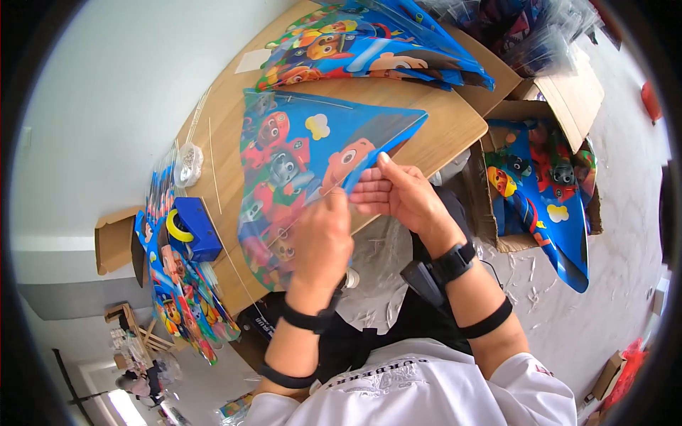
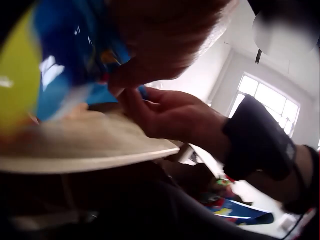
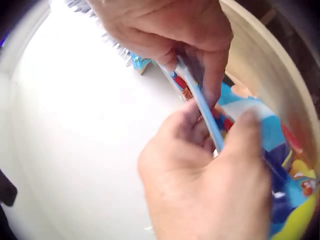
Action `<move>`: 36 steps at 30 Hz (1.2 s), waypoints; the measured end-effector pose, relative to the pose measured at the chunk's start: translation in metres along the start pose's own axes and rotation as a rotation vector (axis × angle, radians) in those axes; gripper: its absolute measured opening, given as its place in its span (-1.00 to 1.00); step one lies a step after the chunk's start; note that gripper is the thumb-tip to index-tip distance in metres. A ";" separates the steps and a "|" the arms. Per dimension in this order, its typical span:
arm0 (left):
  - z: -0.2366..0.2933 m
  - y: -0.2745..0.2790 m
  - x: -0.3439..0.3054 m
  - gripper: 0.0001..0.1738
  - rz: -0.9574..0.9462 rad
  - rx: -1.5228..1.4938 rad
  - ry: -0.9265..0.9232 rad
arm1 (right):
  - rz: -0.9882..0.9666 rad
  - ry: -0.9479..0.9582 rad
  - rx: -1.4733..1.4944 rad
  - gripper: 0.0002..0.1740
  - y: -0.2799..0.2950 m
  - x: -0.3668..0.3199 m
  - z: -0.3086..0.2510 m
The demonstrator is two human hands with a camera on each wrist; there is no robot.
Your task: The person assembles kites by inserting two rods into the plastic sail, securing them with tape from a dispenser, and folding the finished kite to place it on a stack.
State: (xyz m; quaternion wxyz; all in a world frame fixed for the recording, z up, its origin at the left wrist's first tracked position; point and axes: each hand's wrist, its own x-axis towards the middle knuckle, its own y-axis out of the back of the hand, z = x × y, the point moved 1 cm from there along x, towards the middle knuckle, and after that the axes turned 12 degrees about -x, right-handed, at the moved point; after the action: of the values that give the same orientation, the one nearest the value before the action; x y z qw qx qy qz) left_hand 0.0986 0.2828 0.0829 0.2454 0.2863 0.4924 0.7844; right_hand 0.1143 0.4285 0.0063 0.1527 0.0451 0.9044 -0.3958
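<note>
A blue triangular kite sheet (image 1: 298, 153) printed with cartoon dogs lies over the table's front edge. My left hand (image 1: 323, 241), blurred in the head view, grips the sheet's near edge with curled fingers. Palm up just beside it, my right hand (image 1: 405, 195) pinches the same edge between thumb and fingers. Seen from the right wrist, both hands meet along the narrow blue edge (image 3: 212, 127). In the left wrist view the right hand (image 2: 170, 115) meets the left at the sheet, above the wooden tabletop (image 2: 100, 142).
More folded kites (image 1: 334, 53) lie at the table's back. Kites fill a cardboard box (image 1: 508, 245) on the right. Leftward are a blue tape dispenser (image 1: 206, 238), a clear container (image 1: 188, 165), thin rods (image 1: 215, 174) and hanging kites (image 1: 177, 284). White scraps litter the floor.
</note>
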 end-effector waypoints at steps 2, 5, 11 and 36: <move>-0.007 0.036 -0.006 -0.75 -0.129 0.002 0.137 | 0.107 0.032 -0.052 -0.71 0.003 -0.017 -0.003; -0.010 0.086 -0.016 -0.76 -0.255 -0.068 0.043 | 0.580 0.413 -0.268 -0.55 0.048 -0.011 0.000; -0.022 0.133 0.004 -0.71 -0.540 -0.308 -0.043 | 0.031 0.471 -0.526 -0.35 0.027 -0.005 -0.043; -0.189 0.023 0.074 -0.56 0.172 0.066 0.061 | 0.410 0.019 -0.386 -0.80 0.047 0.056 -0.018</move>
State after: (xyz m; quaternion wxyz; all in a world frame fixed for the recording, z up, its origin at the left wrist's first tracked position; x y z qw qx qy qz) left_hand -0.0876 0.2040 0.0526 0.1523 0.3113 0.4987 0.7945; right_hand 0.0661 0.4714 -0.0325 0.2268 0.2007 0.9365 -0.1766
